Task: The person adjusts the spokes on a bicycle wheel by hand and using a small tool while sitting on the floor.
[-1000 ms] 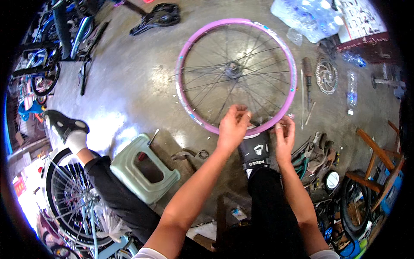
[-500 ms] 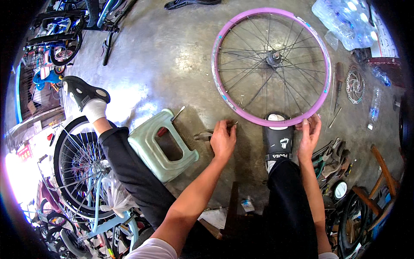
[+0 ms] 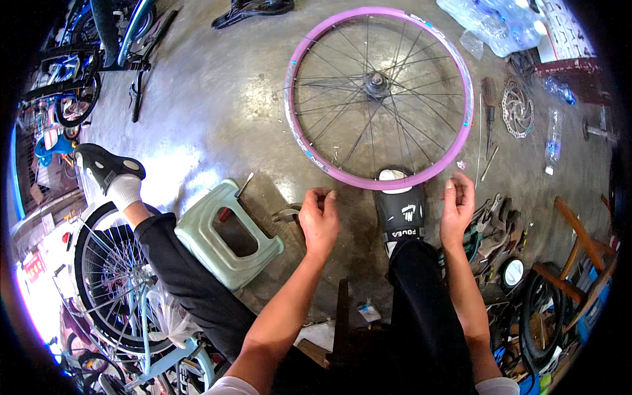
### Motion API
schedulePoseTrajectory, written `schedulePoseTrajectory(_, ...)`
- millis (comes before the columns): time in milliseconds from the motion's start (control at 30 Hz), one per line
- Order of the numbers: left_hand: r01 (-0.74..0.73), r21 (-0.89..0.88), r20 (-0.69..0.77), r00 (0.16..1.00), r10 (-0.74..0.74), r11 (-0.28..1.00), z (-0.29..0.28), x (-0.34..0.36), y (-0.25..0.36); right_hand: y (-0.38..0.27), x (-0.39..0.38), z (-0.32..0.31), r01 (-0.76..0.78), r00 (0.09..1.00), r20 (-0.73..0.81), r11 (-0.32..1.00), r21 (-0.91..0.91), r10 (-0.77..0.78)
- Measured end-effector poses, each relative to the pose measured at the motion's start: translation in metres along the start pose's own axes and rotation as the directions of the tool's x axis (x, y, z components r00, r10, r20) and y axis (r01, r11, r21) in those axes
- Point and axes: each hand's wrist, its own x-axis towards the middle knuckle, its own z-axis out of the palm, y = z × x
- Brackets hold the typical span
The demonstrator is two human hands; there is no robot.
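A bicycle wheel with a pink-purple rim, dark spokes and a black hub lies before me. Its near edge rests over the toe of my black slipper. My left hand is held just left of the near rim, thumb and fingers pinched together; whatever is between them is too small to make out. To the right of the rim and apart from it is my right hand, its fingers loosely bent with nothing visible in them.
A pale green plastic stool with a screwdriver stands at left. Right of the wheel lie a brake disc, another screwdriver, a plastic bottle and a pile of tools. A bicycle saddle lies beyond.
The view has shifted, so most things sit further left. My right hand has come away from the rim, and my left hand has drawn slightly back from it.
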Motion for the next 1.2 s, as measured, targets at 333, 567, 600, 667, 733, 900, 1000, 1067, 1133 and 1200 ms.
schedulePoseTrajectory(333,0.526,-0.679,0.619,0.785,0.016,0.512,0.029,-0.021,0.063,-0.072,-0.001,0.034,0.378,0.854,0.409,0.924,-0.062,-0.322)
schedulePoseTrajectory(567,0.604,-0.626,0.659,0.748,-0.078,0.493,0.041,-0.025,0.067,-0.073,0.010,0.042,0.599,0.736,0.482,0.789,-0.136,-0.475)
schedulePoseTrajectory(600,0.600,-0.612,0.653,0.751,-0.097,0.516,0.041,-0.025,0.068,-0.072,0.010,0.042,0.624,0.725,0.477,0.767,-0.148,-0.497)
schedulePoseTrajectory(667,0.555,-0.575,0.628,0.770,-0.110,0.602,0.043,-0.024,0.070,-0.067,0.009,0.038,0.672,0.700,0.467,0.720,-0.174,-0.540)
schedulePoseTrajectory(733,0.464,-0.517,0.591,0.801,-0.092,0.719,0.044,-0.023,0.072,-0.059,0.006,0.035,0.575,0.777,0.404,0.805,-0.144,-0.483)
schedulePoseTrajectory(900,0.139,-0.369,0.392,0.920,0.018,0.919,0.053,-0.005,0.082,-0.052,-0.006,0.026,-0.156,0.959,0.264,0.967,0.201,0.100)
schedulePoseTrajectory(1000,-0.066,-0.240,0.276,0.952,0.133,0.969,0.064,0.013,0.087,-0.045,-0.009,0.022,-0.165,0.977,0.173,0.956,0.241,0.125)
schedulePoseTrajectory(1067,-0.227,-0.088,0.269,0.932,0.242,0.970,0.068,0.021,0.093,-0.028,-0.011,0.016,-0.169,0.985,0.071,0.964,0.206,0.158)
schedulePoseTrajectory(1133,-0.256,-0.001,0.269,0.931,0.246,0.967,0.073,0.027,0.098,-0.022,-0.012,0.015,-0.196,0.976,-0.048,0.958,0.208,0.210)
schedulePoseTrajectory(1200,-0.279,0.053,0.276,0.927,0.254,0.959,0.075,0.032,0.100,-0.021,-0.012,0.017,-0.272,0.961,0.013,0.928,0.256,0.278)
